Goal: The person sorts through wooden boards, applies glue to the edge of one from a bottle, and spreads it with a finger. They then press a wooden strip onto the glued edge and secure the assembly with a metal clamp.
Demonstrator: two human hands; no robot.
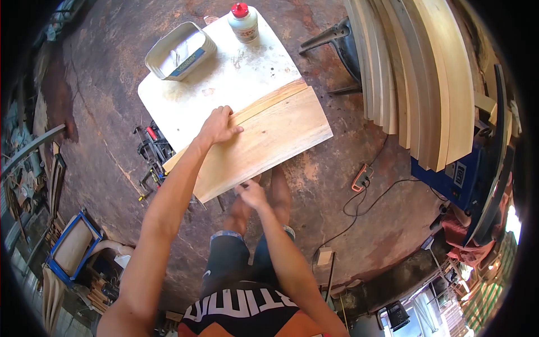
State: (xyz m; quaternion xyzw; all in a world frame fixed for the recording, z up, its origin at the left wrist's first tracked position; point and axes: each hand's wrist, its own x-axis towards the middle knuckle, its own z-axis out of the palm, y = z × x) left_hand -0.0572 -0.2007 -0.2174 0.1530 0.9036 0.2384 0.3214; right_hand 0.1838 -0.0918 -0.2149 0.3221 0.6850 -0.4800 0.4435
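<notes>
Our wide wooden board point(281, 126) overlaps the white table's point(174, 106) near side, long axis slanting up rightward. Our left hand point(218, 126) clasps a narrow strip point(275, 100) along its far edge; our right hand point(254, 195) is at its near edge, grasp unclear. The bottle point(245, 28) label seems illegible.

Right of the fingers point(240, 187), an orange-handled tool point(359, 178) and a black cable point(394, 183) lie on the floor point(303, 208). Farther right are a blue machine point(456, 190) and red cloth point(467, 238); far left, a blue-framed panel point(74, 246).
</notes>
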